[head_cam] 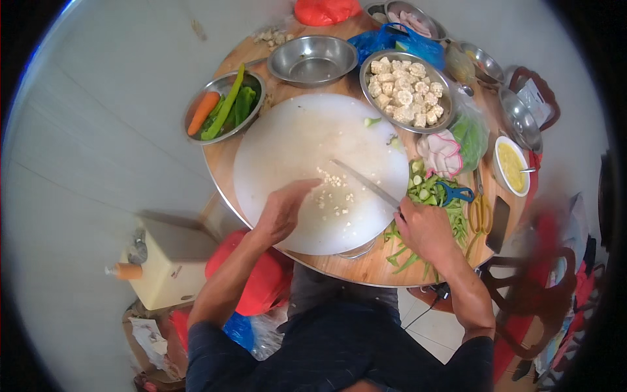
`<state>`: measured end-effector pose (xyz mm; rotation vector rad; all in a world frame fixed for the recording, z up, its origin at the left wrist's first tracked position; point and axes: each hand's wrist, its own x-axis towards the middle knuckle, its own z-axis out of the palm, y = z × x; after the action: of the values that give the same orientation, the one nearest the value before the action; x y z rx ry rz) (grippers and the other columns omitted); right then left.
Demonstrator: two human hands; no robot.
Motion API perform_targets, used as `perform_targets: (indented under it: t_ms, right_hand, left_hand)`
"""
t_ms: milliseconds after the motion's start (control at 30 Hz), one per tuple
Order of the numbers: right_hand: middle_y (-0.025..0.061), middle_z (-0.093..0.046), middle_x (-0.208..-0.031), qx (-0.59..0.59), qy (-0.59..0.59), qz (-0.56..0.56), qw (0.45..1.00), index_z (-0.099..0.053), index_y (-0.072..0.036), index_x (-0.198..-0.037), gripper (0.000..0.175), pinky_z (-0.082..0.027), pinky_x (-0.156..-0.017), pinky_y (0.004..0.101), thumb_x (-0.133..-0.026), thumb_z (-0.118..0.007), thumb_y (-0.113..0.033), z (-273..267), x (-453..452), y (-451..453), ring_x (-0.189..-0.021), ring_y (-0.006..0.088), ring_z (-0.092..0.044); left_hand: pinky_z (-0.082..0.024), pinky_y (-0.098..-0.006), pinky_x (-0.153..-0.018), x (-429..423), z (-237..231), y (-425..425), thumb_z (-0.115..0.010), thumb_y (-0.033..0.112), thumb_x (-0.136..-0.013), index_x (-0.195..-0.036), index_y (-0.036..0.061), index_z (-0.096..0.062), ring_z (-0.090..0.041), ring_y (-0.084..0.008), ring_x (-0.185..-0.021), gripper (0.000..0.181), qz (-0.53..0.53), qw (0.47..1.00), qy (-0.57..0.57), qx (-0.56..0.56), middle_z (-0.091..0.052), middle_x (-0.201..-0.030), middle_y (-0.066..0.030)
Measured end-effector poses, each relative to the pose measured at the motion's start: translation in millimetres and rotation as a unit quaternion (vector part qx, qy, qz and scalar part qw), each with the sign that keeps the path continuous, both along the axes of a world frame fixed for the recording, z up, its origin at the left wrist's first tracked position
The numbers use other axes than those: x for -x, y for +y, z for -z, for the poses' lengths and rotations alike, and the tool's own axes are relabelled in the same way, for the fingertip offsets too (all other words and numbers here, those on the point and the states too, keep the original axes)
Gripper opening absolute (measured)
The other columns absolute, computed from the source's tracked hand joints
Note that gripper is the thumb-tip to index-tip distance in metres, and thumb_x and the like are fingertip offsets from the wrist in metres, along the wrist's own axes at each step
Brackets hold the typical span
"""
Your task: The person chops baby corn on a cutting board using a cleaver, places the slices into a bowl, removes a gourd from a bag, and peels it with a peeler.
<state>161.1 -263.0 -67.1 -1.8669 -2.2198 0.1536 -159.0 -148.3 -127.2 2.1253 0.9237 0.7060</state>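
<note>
A round white cutting board [294,142] lies before me. My right hand [427,229] grips a kitchen knife [367,183] by its handle at the board's right edge, and the blade slants up and left across the board. Scattered near its tip are loose pale corn kernels [335,181]. Just left of these kernels, my left hand [286,209] hovers over the board with fingers stretched out and nothing seen in it. A metal bowl beyond the board holds cut corn pieces [403,98]. A small green vegetable piece [372,121] rests near the board's upper right.
At the left stands a metal bowl [188,132] with a carrot and green peppers. An empty metal basin [312,60] is behind the board. Green peelings [458,220], a blue peeler [456,193], yellow-handled scissors [480,213], a phone [498,225] and a white bowl [500,169] crowd the right.
</note>
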Motion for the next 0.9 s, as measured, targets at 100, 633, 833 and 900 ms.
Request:
perform_targets:
  t_ms: [100,633,833,900]
  right_hand:
    - [0.0200,-0.069,-0.077,0.043,0.014,-0.020,0.999,-0.060,-0.001,-0.094,0.021,-0.054,-0.063,0.0485,-0.094,-0.067,-0.020,-11.1,7.0,-8.6,-0.069,0.0392,-0.069]
    - [-0.0003,-0.047,-0.063,0.315,0.606,0.256,0.684,-0.057,-0.001,-0.098,0.022,-0.039,-0.038,0.0280,-0.102,-0.062,-0.022,26.5,-5.5,-46.2,-0.044,0.0089,-0.043]
    - [-0.0014,-0.045,-0.065,0.333,0.631,0.227,0.662,-0.056,-0.002,-0.097,0.021,-0.041,-0.039,0.0284,-0.102,-0.060,-0.022,32.6,26.2,-40.1,-0.045,0.0088,-0.043]
    - [-0.0007,-0.046,-0.066,0.328,0.642,0.216,0.659,-0.056,-0.001,-0.098,0.021,-0.042,-0.039,0.0287,-0.102,-0.060,-0.021,36.0,38.1,-38.5,-0.045,0.0091,-0.044]
  left_hand:
    - [-0.048,-0.0421,-0.110,8.4,5.3,0.8,-0.052,-0.004,-0.100,-0.134,0.0025,-0.061,-0.060,-0.0381,-0.128,0.036,-0.082,0.993,-0.073,-0.038,-0.061,-0.141,-0.0205]
    - [-0.041,-0.0465,-0.117,-3.8,11.9,-4.9,-0.053,-0.004,-0.097,-0.139,0.0013,-0.056,-0.054,-0.0425,-0.135,0.042,-0.122,0.979,-0.049,-0.154,-0.060,-0.140,-0.0236]
    - [-0.028,-0.0575,-0.122,-24.1,30.2,-20.0,-0.059,0.004,-0.097,-0.142,-0.0066,-0.048,-0.038,-0.0516,-0.143,0.047,-0.126,0.969,0.086,-0.192,-0.046,-0.148,-0.0320]
    - [-0.026,-0.0589,-0.122,-42.7,27.5,-27.8,-0.060,0.005,-0.097,-0.141,-0.0081,-0.047,-0.036,-0.0525,-0.144,0.048,-0.102,0.976,0.079,-0.175,-0.045,-0.147,-0.0333]
